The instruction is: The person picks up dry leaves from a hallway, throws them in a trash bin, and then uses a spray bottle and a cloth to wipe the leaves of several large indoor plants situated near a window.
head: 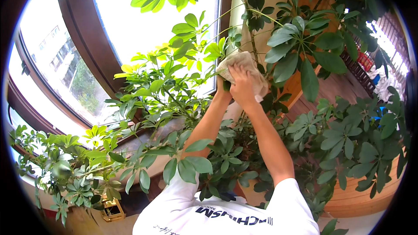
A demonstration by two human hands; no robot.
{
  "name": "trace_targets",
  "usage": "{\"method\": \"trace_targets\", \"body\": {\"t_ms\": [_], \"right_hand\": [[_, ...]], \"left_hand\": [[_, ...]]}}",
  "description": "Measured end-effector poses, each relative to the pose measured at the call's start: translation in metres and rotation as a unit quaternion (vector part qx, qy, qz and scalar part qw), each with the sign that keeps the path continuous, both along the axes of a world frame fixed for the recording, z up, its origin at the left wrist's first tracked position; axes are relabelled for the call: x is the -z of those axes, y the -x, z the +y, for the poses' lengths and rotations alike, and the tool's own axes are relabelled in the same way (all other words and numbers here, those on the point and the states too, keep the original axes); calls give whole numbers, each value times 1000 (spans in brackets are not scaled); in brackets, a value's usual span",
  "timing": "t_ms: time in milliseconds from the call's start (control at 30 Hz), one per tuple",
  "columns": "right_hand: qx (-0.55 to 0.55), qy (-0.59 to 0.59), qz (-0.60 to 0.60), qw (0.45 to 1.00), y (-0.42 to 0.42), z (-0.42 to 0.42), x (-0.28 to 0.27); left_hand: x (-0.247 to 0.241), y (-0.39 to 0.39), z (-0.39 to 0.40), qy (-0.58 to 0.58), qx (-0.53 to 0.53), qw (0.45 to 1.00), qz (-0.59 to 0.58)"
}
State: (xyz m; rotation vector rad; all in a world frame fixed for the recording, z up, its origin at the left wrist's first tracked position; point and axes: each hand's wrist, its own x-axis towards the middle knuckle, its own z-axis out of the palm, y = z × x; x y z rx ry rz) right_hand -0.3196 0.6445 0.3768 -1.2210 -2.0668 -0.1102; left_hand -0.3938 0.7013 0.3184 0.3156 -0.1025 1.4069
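A folded beige cloth is under the fingers of my right hand, raised among the branches of an umbrella plant. My left hand is just left of it, reaching up below the cloth. Most of its fingers are hidden by the cloth and my right hand, so its grip does not show. Between the two hands a bit of dark green leaf shows. Just behind the cloth rises a thin plant stem, with large glossy leaves to the right.
Brown-framed windows stand at the left, one bright pane behind the foliage. Leafy branches cross in front of my forearms. More foliage spreads at the right above a curved wooden surface. A small wooden lantern-like box sits low at left.
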Motion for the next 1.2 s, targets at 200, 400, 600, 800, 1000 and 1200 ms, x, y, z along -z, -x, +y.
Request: {"method": "trace_targets", "body": {"t_ms": [200, 400, 600, 800, 1000, 1200], "right_hand": [[-96, 19, 117, 988, -3, -21, 27], [-158, 200, 210, 944, -26, -68, 11], [-13, 51, 540, 840, -71, -89, -37], [84, -158, 206, 962, -55, -40, -43], [-54, -41, 68, 995, -3, 0, 19], [-170, 21, 135, 976, -21, -39, 41]], "left_hand": [[-7, 7, 5, -22, 39, 999, -31], [-6, 9, -5, 39, 172, 964, -200], [3, 15, 11, -52, -62, 995, 67], [19, 11, 16, -52, 26, 998, -20], [-2, 3, 3, 25, -71, 996, 45], [14, 19, 5, -34, 69, 996, 33]]}}
